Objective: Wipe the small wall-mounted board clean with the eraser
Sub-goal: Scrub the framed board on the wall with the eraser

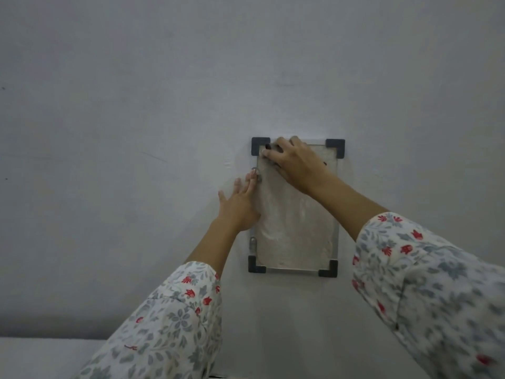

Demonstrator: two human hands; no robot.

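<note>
While the small board (296,228) hangs on the pale wall (136,105), a little toward 4 o'clock from the middle of the view, both hands are on it. The board is a tall rectangle with four dark corner pieces (335,147), and its surface looks grey and smeared, with cloudy streaks over most of it.

The right hand (293,162) lies at the 11 o'clock corner of the board. Its fingers are bent and pressed down at the top edge, next to the dark corner piece there. Under the fingertips a small whitish thing (264,153) shows, which may be the eraser, but the picture is too blurred there to be sure, so I cannot tell if this hand grasps something or only presses on the board.

The left hand (240,203) is released and flat, with the fingers straight and a little spread. It rests at the 9 o'clock edge of the board; the palm and most fingers lie on the wall just beside the frame, and the longest fingers touch the edge near a small round metal fitting (254,170). It holds nothing.

Both arms wear loose sleeves (175,324) of white cloth with grey leaves and red flowers. A second metal fitting (253,243) sits on the same edge toward 7 o'clock.
</note>
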